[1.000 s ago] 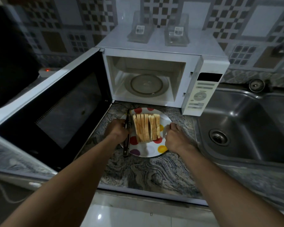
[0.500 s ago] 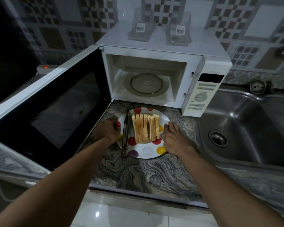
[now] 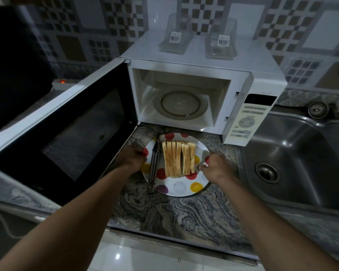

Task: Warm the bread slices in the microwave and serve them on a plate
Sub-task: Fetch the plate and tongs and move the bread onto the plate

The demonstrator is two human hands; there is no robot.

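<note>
Nearest me, bottom of the frame: both my forearms reach up from the lower corners over the grey marbled bench (image 3: 174, 214).
My left hand (image 3: 132, 157): fingers curled round the left rim of the plate, gripping it; I see mostly the back of the hand.
My right hand (image 3: 216, 166): fingers curled at the right rim, pinching it, thumb toward the bread.
Spotted plate (image 3: 187, 192): white with red, yellow, purple and grey dots, centre of the frame, just in front of the oven opening. I cannot tell whether it rests on the bench or is slightly raised.
Stack of bread slices (image 3: 178, 161): standing on edge in a row across the middle of the plate, packed together, with one narrow gap right of centre.
Dark tongs (image 3: 154, 165): closed, lying lengthwise on the left part of the plate, just beside the bread, handle end over the near rim.
White microwave (image 3: 194, 61): upper centre, behind the plate.
Its door (image 3: 76, 130): swung wide open to the left, dark window facing me.
Glass turntable (image 3: 181, 104): bare inside the cavity.
Steel sink (image 3: 294, 153): right of the frame, beside the microwave.
Two clear containers (image 3: 174, 36): side by side on top of the microwave, each with a barcode label, against the tiled wall.
</note>
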